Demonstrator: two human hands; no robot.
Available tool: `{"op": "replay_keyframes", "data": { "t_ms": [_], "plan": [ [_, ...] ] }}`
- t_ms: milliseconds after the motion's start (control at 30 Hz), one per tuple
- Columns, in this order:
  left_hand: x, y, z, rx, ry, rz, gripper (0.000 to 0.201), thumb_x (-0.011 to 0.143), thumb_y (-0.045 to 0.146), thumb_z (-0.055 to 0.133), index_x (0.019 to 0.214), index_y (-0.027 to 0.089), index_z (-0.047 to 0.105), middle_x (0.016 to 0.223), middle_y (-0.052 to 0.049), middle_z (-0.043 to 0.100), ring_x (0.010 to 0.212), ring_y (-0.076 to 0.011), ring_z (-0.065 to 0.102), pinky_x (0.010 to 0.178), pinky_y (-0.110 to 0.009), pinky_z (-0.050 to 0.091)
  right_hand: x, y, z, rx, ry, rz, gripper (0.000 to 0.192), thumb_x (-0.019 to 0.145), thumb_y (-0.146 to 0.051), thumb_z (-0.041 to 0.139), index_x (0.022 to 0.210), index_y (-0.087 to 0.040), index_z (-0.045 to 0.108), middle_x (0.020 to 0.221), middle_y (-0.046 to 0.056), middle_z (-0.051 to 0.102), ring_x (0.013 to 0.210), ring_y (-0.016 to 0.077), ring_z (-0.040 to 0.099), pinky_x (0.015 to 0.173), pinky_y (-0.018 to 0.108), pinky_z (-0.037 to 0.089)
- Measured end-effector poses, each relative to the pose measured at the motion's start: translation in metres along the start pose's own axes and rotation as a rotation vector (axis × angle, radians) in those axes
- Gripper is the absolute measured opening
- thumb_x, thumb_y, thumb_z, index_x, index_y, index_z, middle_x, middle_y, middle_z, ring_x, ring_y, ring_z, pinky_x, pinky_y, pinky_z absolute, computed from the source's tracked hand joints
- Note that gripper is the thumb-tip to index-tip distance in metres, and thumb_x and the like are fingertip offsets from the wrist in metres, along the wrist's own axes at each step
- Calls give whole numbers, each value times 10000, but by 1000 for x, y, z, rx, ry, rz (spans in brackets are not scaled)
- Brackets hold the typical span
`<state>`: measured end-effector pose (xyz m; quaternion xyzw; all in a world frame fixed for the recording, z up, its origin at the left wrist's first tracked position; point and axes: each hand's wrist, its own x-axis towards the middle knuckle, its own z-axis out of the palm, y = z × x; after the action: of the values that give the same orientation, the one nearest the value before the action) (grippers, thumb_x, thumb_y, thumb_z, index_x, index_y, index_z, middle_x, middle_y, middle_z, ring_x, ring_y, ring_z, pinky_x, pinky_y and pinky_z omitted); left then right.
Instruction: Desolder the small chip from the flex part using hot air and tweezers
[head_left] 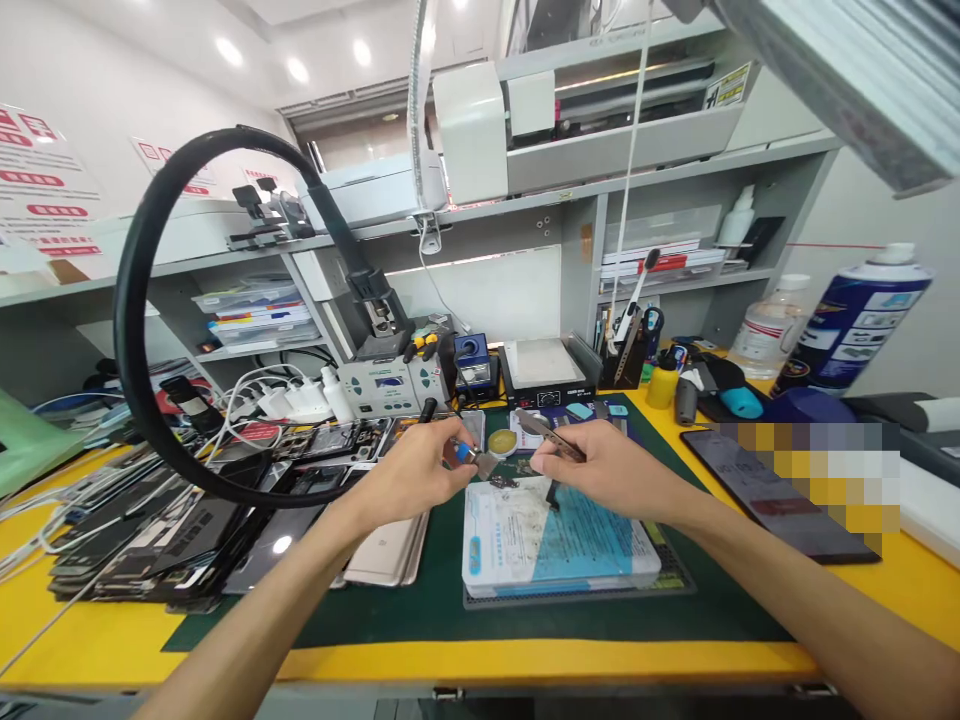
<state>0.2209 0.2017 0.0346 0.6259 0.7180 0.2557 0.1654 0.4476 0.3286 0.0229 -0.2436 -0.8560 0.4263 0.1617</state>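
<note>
Yellow workbench (480,662). Green mat (420,610), centre. Black hose (131,300), looped at left. Stacked phones (150,530), left of mat. Blue-white pad (555,545) on mat. Left hand (416,472), above the pad's far edge, fingers pinched on a small blue-and-metal part (469,457). Right hand (600,470), just beside it, pinching tweezers (547,436), tips pointing toward the part.

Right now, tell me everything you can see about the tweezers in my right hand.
The tweezers look like thin, bare grey metal, two slim blades tapering to a fine point. The right hand pinches them between thumb and fingers, lying nearly level, the tip aimed left toward the small blue-and-silver part held by the left hand. They hang above the green mat, just behind the blue-and-white pad.
</note>
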Motion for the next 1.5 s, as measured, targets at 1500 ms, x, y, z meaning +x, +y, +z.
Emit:
{"op": "replay_keyframes", "data": {
  "t_ms": [1500],
  "plan": [
    [1,-15,14,-1044,17,-244,348,711,461,884,771,131,793,612,-60,649,522,-109,541,457,-215,422,6,5,5,584,-61,254,389,834,-484,811,814,-139,633,668,29,699,436,21,253,445,256,138]
  ]
}}
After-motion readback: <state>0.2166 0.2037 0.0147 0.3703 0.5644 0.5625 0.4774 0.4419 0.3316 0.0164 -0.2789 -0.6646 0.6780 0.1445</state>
